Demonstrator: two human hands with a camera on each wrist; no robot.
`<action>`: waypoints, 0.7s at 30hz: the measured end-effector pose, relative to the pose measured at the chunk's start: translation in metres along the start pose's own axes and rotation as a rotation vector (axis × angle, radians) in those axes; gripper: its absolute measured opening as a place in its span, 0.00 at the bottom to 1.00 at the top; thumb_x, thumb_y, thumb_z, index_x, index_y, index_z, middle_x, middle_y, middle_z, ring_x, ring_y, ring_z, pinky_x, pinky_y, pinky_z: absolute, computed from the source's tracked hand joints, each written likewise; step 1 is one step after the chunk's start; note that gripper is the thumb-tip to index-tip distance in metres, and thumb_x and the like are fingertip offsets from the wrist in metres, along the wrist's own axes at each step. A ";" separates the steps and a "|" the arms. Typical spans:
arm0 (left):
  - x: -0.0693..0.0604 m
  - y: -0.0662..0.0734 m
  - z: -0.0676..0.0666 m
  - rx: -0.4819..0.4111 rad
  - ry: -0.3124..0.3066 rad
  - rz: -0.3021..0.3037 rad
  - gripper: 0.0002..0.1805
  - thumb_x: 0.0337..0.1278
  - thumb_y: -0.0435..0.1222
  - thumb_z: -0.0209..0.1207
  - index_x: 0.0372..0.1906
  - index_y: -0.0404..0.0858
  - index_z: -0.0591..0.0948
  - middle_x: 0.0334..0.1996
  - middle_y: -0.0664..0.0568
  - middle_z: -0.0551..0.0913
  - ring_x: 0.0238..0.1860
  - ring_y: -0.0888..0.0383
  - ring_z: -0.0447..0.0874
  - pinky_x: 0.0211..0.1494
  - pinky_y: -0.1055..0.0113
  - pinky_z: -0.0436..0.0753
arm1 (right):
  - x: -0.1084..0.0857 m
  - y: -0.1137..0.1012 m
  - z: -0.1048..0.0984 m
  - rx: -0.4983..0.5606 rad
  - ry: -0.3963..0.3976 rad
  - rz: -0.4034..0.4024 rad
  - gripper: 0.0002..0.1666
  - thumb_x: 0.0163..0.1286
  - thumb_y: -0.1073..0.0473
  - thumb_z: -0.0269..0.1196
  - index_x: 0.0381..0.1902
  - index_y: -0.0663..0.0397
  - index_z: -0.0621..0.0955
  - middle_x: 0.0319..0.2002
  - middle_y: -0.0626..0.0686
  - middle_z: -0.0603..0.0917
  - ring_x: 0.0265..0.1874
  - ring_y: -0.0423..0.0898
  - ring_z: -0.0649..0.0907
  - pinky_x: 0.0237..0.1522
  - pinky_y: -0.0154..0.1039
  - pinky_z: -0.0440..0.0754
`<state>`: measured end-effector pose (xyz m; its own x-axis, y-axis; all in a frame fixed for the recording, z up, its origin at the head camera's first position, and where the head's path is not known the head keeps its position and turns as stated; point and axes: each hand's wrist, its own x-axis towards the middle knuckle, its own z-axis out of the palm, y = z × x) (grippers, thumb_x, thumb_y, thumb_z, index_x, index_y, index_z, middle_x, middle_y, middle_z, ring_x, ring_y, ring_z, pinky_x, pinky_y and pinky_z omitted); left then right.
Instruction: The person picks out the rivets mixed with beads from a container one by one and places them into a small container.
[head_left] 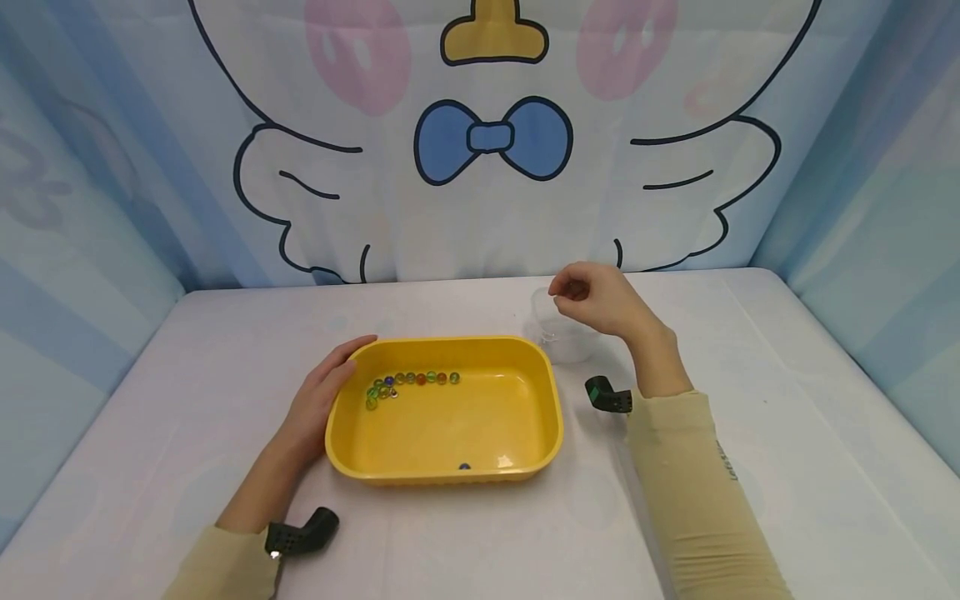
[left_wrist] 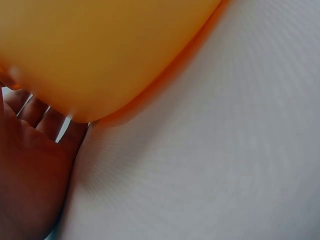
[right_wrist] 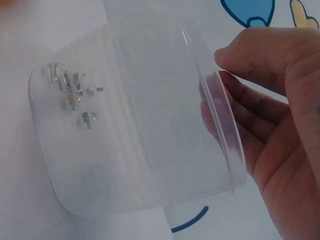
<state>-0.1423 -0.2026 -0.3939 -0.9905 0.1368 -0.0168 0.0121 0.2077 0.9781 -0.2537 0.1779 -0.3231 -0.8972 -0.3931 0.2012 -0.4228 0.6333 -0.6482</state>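
A yellow plastic tray (head_left: 517, 400) stands on the table with several glass marbles (head_left: 421, 379) in it. Most of them lie in a curved row at its far left; a dark blue marble (head_left: 465, 467) sits alone by the near wall. My left hand (head_left: 318, 404) rests along the tray's left outer side, its fingers (left_wrist: 52, 120) extended against the wall. At the rim of a clear plastic tub (right_wrist: 145, 115) is my right hand (head_left: 603, 300), thumb and bent fingers apart. No object shows between them. Small shiny bits (right_wrist: 75, 87) show near the tub's base.
A white cloth covers the table (head_left: 420, 542). A printed curtain (head_left: 487, 225) with a blue bow hangs behind it, close to the tub. Patterned curtains (head_left: 870, 292) flank both sides. Each wrist carries a black camera (head_left: 303, 533).
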 end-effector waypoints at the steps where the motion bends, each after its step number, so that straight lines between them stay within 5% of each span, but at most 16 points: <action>1: 0.000 0.000 0.000 0.002 0.000 0.001 0.27 0.82 0.47 0.39 0.77 0.45 0.63 0.74 0.51 0.64 0.72 0.54 0.62 0.66 0.81 0.64 | 0.000 0.000 0.000 0.001 0.001 0.000 0.08 0.67 0.68 0.63 0.43 0.66 0.83 0.40 0.57 0.83 0.37 0.53 0.79 0.45 0.46 0.82; 21: 0.001 -0.002 0.000 0.013 0.003 0.003 0.27 0.82 0.48 0.39 0.77 0.44 0.63 0.74 0.51 0.64 0.72 0.53 0.62 0.69 0.75 0.63 | 0.000 -0.002 0.001 0.008 0.059 -0.064 0.12 0.68 0.67 0.64 0.48 0.63 0.83 0.45 0.58 0.84 0.42 0.52 0.80 0.50 0.47 0.81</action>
<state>-0.1438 -0.2034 -0.3961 -0.9909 0.1341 -0.0136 0.0164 0.2198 0.9754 -0.2525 0.1755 -0.3226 -0.8746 -0.3925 0.2846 -0.4784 0.6030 -0.6384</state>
